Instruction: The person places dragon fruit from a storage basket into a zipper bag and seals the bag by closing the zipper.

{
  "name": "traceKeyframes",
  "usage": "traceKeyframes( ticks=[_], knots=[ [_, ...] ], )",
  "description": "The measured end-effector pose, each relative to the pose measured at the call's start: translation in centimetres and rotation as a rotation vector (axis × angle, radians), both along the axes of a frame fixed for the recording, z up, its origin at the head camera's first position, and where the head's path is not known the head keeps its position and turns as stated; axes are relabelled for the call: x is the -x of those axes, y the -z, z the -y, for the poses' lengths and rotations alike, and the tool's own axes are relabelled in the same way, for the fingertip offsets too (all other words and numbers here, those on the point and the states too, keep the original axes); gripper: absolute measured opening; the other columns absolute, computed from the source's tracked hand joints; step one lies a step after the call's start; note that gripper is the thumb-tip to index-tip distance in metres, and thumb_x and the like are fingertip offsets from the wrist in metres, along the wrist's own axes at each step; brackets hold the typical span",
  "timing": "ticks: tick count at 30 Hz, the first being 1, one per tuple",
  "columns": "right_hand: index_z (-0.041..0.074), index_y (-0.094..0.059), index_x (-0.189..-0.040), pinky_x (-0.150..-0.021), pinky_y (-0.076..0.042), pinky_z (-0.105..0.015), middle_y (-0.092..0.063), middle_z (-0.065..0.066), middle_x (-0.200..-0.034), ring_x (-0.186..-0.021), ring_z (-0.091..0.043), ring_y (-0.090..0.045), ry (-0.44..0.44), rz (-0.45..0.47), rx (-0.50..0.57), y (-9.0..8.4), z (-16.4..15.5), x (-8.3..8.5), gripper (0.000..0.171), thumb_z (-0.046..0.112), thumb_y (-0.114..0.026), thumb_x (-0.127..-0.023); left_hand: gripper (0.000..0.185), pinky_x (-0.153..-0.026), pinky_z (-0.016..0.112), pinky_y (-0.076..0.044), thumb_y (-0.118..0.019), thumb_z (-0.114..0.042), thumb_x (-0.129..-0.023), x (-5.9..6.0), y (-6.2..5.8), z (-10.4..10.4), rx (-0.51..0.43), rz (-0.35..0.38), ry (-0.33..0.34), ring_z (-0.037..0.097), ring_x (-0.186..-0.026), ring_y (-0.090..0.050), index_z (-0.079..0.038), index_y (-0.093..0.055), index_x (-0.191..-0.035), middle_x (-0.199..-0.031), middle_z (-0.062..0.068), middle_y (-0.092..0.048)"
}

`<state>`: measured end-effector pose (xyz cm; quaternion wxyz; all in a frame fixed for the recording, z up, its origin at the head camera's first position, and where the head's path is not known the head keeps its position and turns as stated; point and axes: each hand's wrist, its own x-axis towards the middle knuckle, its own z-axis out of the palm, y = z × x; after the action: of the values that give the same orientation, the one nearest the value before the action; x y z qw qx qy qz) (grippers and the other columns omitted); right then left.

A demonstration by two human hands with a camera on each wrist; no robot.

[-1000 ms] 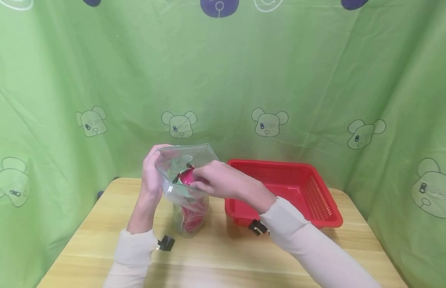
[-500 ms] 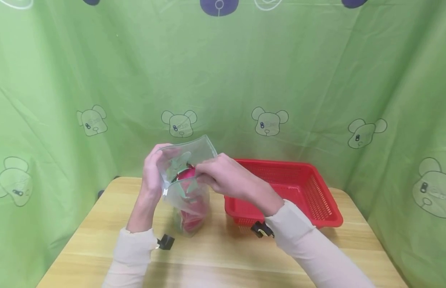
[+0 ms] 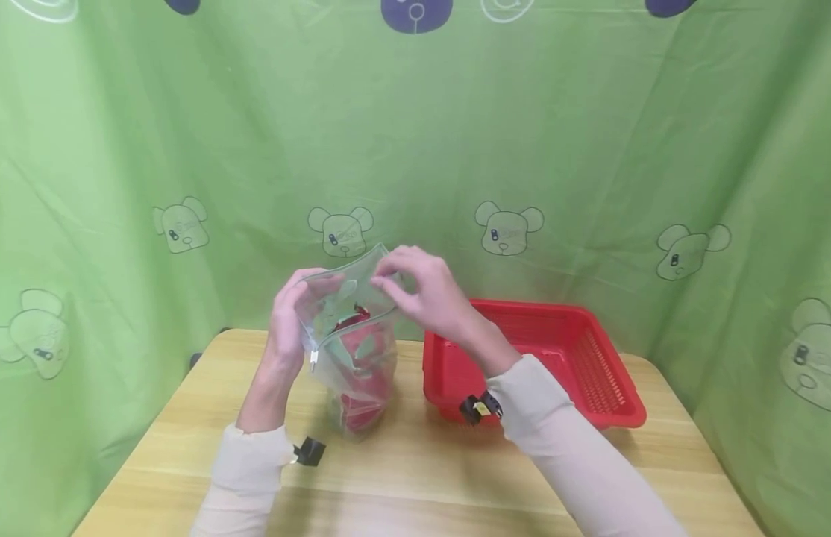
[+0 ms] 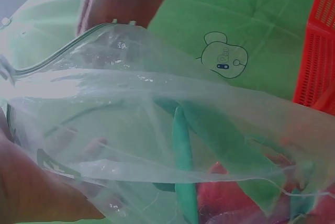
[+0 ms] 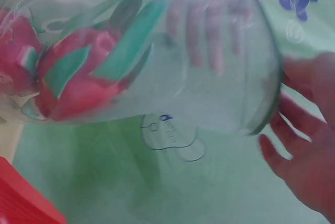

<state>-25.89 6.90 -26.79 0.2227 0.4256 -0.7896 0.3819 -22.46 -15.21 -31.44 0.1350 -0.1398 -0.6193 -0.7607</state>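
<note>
A clear zip bag [image 3: 362,358] stands on the table with its mouth spread. Inside are pink dragon fruits [image 5: 84,72] with green scales, visible through the plastic. My left hand [image 3: 288,313] holds the bag's left rim, its fingers showing through the film in the right wrist view. My right hand [image 3: 425,287] is at the right edge of the mouth, thumb and fingers loosely bent beside the rim; nothing shows between them, and whether they touch the plastic is unclear. A white zip slider [image 3: 313,359] hangs at the near left corner of the mouth.
Behind my right forearm a red perforated plastic basket [image 3: 603,358] stands on the right of the wooden table [image 3: 415,477]. A green curtain [image 3: 415,149] with bear prints hangs around the back and sides. Small black wrist cameras [image 3: 311,451] are strapped at both cuffs.
My right hand has come up and out of the bag's mouth, leaving the pink fruit inside, and now sits at its right rim. My left hand keeps its hold; the mouth's far corner has risen.
</note>
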Motion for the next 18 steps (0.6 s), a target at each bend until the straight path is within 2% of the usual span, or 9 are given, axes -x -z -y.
traceKeyframes(
  ticks=[2, 4, 7, 9, 11, 13, 18],
  knots=[
    [0.008, -0.073, -0.110, -0.085, -0.056, -0.033, -0.070, -0.003, -0.106, -0.096, -0.015, -0.063, 0.070, 0.069, 0.088, -0.1, 0.0, 0.9, 0.016, 0.011, -0.073, -0.095, 0.040, -0.114, 0.055, -0.034, -0.027, -0.020, -0.108, 0.0, 0.0, 0.1, 0.010, -0.005, 0.001, 0.042, -0.128, -0.053, -0.003, -0.058, -0.125, -0.130, 0.023, -0.064],
    [0.011, -0.069, -0.123, -0.081, -0.057, -0.035, -0.067, -0.007, -0.114, -0.097, -0.018, -0.064, 0.127, 0.181, 0.126, -0.2, 0.1, 1.8, 0.027, 0.015, -0.073, -0.096, 0.040, -0.114, 0.055, -0.034, -0.027, -0.020, -0.108, 0.0, 0.0, 0.1, 0.024, -0.006, 0.004, 0.038, -0.126, -0.055, -0.003, -0.058, -0.126, -0.130, 0.022, -0.065],
    [0.019, -0.059, -0.140, -0.081, -0.058, -0.040, -0.061, -0.012, -0.124, -0.102, -0.024, -0.065, 0.171, 0.371, 0.092, -0.4, 0.4, 3.2, 0.047, 0.023, -0.073, -0.096, 0.041, -0.115, 0.055, -0.033, -0.027, -0.021, -0.108, 0.0, 0.0, 0.0, 0.025, -0.007, 0.030, 0.040, -0.127, -0.054, -0.003, -0.058, -0.126, -0.130, 0.020, -0.066],
    [0.024, -0.054, -0.146, -0.086, -0.058, -0.046, -0.058, -0.014, -0.129, -0.109, -0.030, -0.065, 0.178, 0.457, 0.054, -0.2, 0.7, 3.9, 0.053, 0.026, -0.073, -0.096, 0.041, -0.116, 0.055, -0.033, -0.025, -0.020, -0.108, 0.0, 0.2, 0.0, 0.023, -0.008, 0.052, 0.042, -0.128, -0.053, -0.003, -0.058, -0.126, -0.129, 0.019, -0.066],
    [0.023, -0.056, -0.145, -0.091, -0.056, -0.050, -0.058, -0.013, -0.132, -0.116, -0.032, -0.063, 0.170, 0.514, 0.033, 0.1, 0.8, 4.4, 0.051, 0.026, -0.072, -0.097, 0.042, -0.116, 0.054, -0.032, -0.024, -0.020, -0.108, -0.1, 0.3, -0.1, 0.018, -0.014, 0.069, 0.045, -0.129, -0.050, -0.003, -0.058, -0.126, -0.129, 0.020, -0.066],
    [0.020, -0.062, -0.137, -0.092, -0.055, -0.050, -0.060, -0.012, -0.132, -0.118, -0.031, -0.061, 0.152, 0.550, 0.043, 0.3, 0.9, 4.7, 0.041, 0.024, -0.070, -0.097, 0.043, -0.116, 0.053, -0.033, -0.024, -0.020, -0.108, -0.2, 0.4, 0.0, 0.030, -0.024, 0.072, 0.045, -0.129, -0.051, -0.001, -0.057, -0.127, -0.129, 0.022, -0.066],
    [0.009, -0.073, -0.111, -0.076, -0.057, -0.037, -0.071, -0.014, -0.107, -0.090, -0.029, -0.069, 0.094, 0.639, 0.172, 0.4, 1.1, 5.2, 0.016, 0.012, -0.068, -0.096, 0.043, -0.119, 0.053, -0.029, -0.026, -0.023, -0.108, -0.5, 0.5, 0.2, 0.114, -0.044, 0.042, 0.036, -0.132, -0.052, -0.002, -0.055, -0.132, -0.136, 0.023, -0.061]
  ],
)
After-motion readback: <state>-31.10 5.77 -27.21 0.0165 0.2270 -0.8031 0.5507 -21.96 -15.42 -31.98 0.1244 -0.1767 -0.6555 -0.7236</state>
